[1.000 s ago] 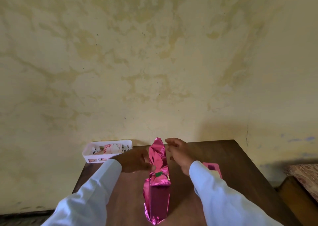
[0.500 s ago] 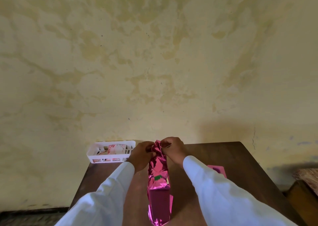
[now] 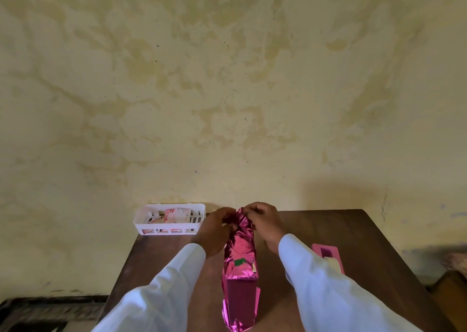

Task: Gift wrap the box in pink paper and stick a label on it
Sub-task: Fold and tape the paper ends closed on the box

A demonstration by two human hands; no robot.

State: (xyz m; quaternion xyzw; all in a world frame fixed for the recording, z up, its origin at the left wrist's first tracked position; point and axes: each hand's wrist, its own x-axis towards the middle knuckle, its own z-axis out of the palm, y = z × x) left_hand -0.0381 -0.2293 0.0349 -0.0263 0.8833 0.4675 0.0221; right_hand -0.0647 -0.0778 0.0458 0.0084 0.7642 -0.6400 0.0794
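Metallic pink paper (image 3: pixel 240 235) is gleaming between the fingers (image 3: pixel 249 208), a white basket (image 3: pixel 142 227) sitting to their left on the dark brown table (image 3: pixel 328 230).

light: soft, even | shadow: on wall (image 3: pixel 341 195), right | glare: pink paper (image 3: pixel 240 243) | edges: possibly bowed

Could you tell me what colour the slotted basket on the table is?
The basket is white; the head view shows it best.

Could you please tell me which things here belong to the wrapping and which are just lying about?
In use: pink paper, pinched by left hand and right hand; box inside it.
Lying about: white basket of cards, possibly labels; pink tray.
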